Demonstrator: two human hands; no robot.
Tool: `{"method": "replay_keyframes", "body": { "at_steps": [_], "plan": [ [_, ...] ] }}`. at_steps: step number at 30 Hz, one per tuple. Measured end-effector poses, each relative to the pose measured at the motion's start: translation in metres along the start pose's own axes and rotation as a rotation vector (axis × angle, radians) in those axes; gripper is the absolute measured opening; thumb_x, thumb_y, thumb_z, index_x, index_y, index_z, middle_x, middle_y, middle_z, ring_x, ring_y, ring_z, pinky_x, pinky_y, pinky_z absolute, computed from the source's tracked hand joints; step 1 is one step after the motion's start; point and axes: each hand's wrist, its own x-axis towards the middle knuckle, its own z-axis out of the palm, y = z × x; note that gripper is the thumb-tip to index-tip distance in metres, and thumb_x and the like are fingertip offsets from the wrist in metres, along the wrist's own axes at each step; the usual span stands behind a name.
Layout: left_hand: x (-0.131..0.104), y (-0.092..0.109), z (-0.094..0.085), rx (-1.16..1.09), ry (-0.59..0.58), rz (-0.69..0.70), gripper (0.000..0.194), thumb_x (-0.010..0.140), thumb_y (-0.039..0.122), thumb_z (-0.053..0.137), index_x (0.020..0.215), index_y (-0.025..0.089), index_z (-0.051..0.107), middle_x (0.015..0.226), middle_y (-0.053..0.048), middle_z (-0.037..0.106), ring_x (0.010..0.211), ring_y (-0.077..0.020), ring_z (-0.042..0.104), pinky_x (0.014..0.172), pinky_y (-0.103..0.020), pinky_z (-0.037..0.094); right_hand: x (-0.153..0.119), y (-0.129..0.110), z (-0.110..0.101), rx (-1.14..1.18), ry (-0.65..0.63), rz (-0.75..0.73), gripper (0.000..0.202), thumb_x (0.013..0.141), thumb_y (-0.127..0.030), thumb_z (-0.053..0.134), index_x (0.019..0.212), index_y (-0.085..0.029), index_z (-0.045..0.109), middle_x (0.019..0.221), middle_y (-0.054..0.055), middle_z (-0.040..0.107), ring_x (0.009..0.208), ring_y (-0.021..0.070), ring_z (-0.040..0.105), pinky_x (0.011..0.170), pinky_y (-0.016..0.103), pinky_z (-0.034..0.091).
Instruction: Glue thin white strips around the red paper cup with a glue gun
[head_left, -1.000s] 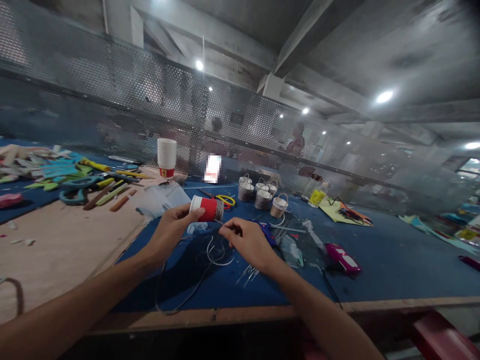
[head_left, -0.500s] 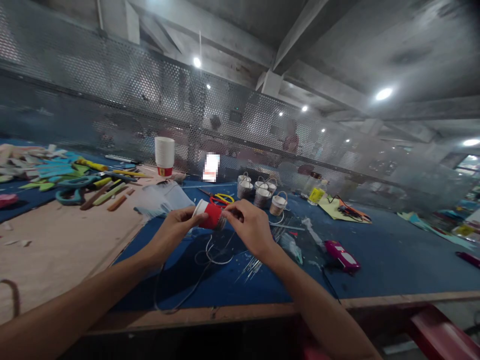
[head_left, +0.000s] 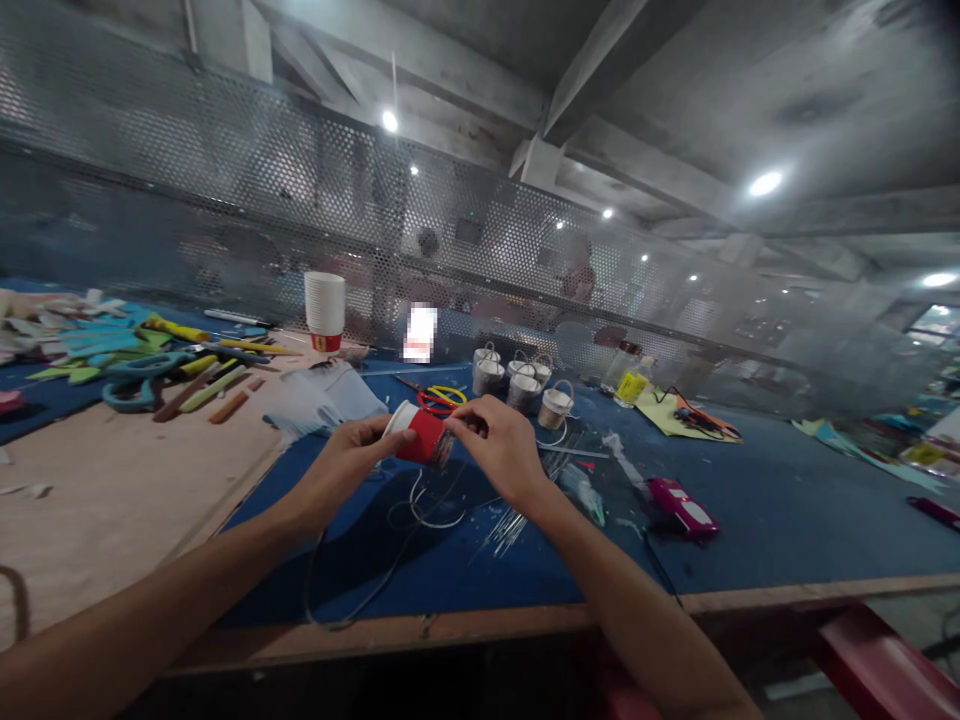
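A red and white paper cup (head_left: 426, 436) lies tilted on its side in the air, its white rim toward the left. My left hand (head_left: 358, 447) is closed round the rim end, thumb on the near side. Thin greyish cord (head_left: 442, 450) appears wound round the base end. There the fingertips of my right hand (head_left: 499, 440) are pinched together, seemingly on the cord; the exact grip is partly hidden. Loose cord loops (head_left: 435, 522) hang and lie below the cup on the blue table mat (head_left: 360, 560).
Behind my hands lie scissors (head_left: 442, 400) with red and yellow handles. Several small handled buckets (head_left: 556, 408) stand to their right. Stacked paper cups (head_left: 325, 305) stand back left, near clay-like sticks (head_left: 236, 402). Thin wires (head_left: 508, 530) and a purple packet (head_left: 682, 508) lie at right.
The right fingertips have shifted very slightly at the cup's base, and more of the wound band shows. The view has moved a little; the left hand keeps its hold.
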Motion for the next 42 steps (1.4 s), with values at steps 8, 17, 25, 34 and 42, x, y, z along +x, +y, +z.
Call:
{"method": "replay_keyframes", "body": {
  "at_steps": [8, 17, 25, 34, 42],
  "plan": [
    [0.002, -0.005, -0.005, -0.018, -0.038, -0.024, 0.025, 0.085, 0.042, 0.082, 0.102, 0.024, 0.088, 0.096, -0.006, 0.083, 0.089, -0.0238, 0.069, 0.079, -0.031, 0.052, 0.001, 0.003, 0.002, 0.000, 0.039, -0.011, 0.009, 0.097, -0.030, 0.076, 0.095, -0.022, 0.077, 0.092, 0.002, 0.075, 0.080, 0.0153, 0.066, 0.074, 0.028, 0.047],
    [0.000, 0.000, -0.002, -0.003, -0.043, -0.032, 0.027, 0.083, 0.040, 0.082, 0.100, 0.020, 0.087, 0.095, -0.008, 0.084, 0.085, -0.0244, 0.070, 0.077, -0.033, 0.052, 0.002, 0.003, -0.001, 0.014, 0.032, 0.004, 0.007, 0.094, -0.027, 0.079, 0.090, -0.021, 0.077, 0.089, 0.001, 0.073, 0.078, 0.0147, 0.065, 0.072, 0.027, 0.046],
    [0.000, 0.002, -0.001, 0.018, -0.082, 0.014, 0.022, 0.082, 0.039, 0.081, 0.093, 0.021, 0.087, 0.087, -0.005, 0.084, 0.084, -0.0245, 0.071, 0.082, -0.033, 0.052, 0.003, 0.005, -0.002, -0.010, 0.013, 0.013, 0.007, 0.095, -0.026, 0.077, 0.090, -0.021, 0.078, 0.090, 0.001, 0.071, 0.079, 0.0147, 0.065, 0.073, 0.028, 0.045],
    [0.001, 0.004, -0.002, 0.004, -0.130, 0.020, 0.021, 0.083, 0.039, 0.081, 0.092, 0.022, 0.088, 0.086, -0.005, 0.084, 0.083, -0.0240, 0.072, 0.085, -0.034, 0.053, 0.003, 0.006, -0.002, 0.004, 0.008, 0.019, 0.007, 0.094, -0.026, 0.078, 0.088, -0.021, 0.078, 0.088, 0.000, 0.070, 0.079, 0.0150, 0.064, 0.072, 0.028, 0.044],
    [0.002, -0.001, -0.005, 0.000, -0.160, 0.036, 0.024, 0.084, 0.041, 0.082, 0.097, 0.021, 0.088, 0.090, -0.007, 0.085, 0.087, -0.0262, 0.074, 0.090, -0.037, 0.055, 0.004, 0.008, -0.005, 0.028, -0.004, 0.033, 0.009, 0.093, -0.026, 0.079, 0.086, -0.020, 0.078, 0.085, -0.001, 0.067, 0.077, 0.0137, 0.062, 0.072, 0.028, 0.042]
  ]
}}
